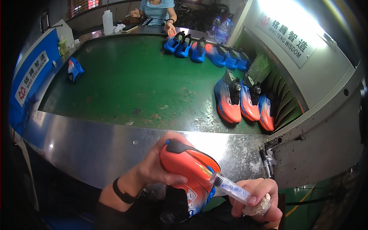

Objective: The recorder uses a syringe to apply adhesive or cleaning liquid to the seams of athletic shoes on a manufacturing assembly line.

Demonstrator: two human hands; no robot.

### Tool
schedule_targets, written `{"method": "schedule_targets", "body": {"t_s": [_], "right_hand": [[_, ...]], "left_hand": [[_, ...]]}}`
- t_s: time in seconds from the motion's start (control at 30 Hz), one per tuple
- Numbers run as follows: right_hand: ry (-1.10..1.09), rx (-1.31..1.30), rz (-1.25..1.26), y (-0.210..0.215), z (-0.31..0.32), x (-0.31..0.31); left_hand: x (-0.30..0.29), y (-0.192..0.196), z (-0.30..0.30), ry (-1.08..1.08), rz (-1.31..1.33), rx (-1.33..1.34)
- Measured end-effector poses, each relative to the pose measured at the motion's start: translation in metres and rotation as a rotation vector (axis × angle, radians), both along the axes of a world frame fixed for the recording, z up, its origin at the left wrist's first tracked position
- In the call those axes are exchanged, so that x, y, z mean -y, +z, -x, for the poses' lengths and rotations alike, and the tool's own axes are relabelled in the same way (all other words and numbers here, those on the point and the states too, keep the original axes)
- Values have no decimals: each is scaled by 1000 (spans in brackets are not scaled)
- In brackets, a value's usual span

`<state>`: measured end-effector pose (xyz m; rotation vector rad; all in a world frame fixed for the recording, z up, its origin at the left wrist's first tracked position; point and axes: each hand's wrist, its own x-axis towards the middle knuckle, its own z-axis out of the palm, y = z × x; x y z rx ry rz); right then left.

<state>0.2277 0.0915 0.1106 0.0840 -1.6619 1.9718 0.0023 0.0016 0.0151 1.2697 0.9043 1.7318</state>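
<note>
My left hand [155, 168] is closed around an orange and blue sports shoe [189, 166], gripping it in front of me with its dark heel part turned up. In my right hand [266, 189] is a clear plastic syringe [234, 190]. Its thin yellowish needle [204, 170] lies along the side of the shoe; whether the tip touches cannot be made out. Under the same fingers is a crumpled off-white wad [258, 207]. The lower end of the shoe is partly in shadow near my lap.
A green conveyor belt [126, 88] lies beyond the metal ledge [88, 143]. Several shoes [228, 97] stand along its right side by a bristled machine opening [283, 92]; one shoe [74, 69] lies far left. Across the belt a person's hand [170, 28] reaches toward shoes. Bottles [223, 30] stand behind.
</note>
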Motion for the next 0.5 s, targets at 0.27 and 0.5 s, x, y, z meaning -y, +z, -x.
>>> {"method": "schedule_targets", "body": {"t_s": [0.27,0.5], "right_hand": [[-25,105,12,3,3,4],[-52,163,-5,3,4,3]], "left_hand": [[2,1,-1,-39,-55,-34],[4,2,1,-69,-60,-18]]}}
